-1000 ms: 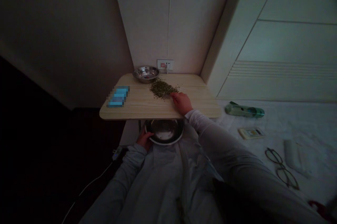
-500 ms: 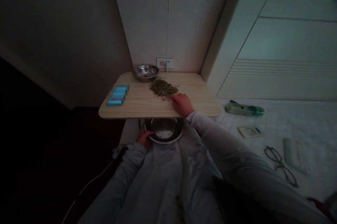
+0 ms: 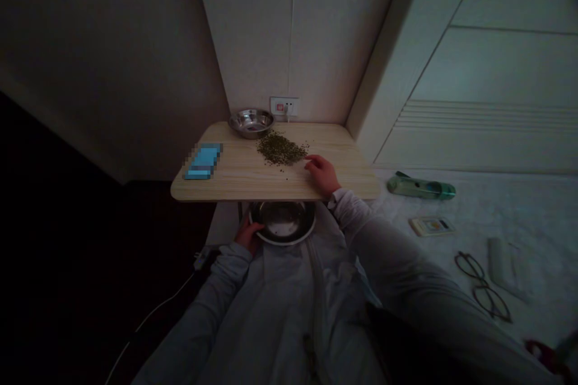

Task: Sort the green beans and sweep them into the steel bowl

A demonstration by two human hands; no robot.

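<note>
The green grains lay heaped on the wooden table. Our right hand was beside them; we could not tell whether its fingers were closed. Our left hand gripped the lower metal bowl by its rim.

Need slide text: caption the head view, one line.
Left hand holds a metal bowl below the wood-grain tabletop; right hand is beside small green grains scattered on top.

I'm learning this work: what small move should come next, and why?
Probably the right hand should draw the few stray grains toward the near edge of the tabletop: they lie nearer it than the green heap, and the left hand holds a metal bowl below that edge.
</note>
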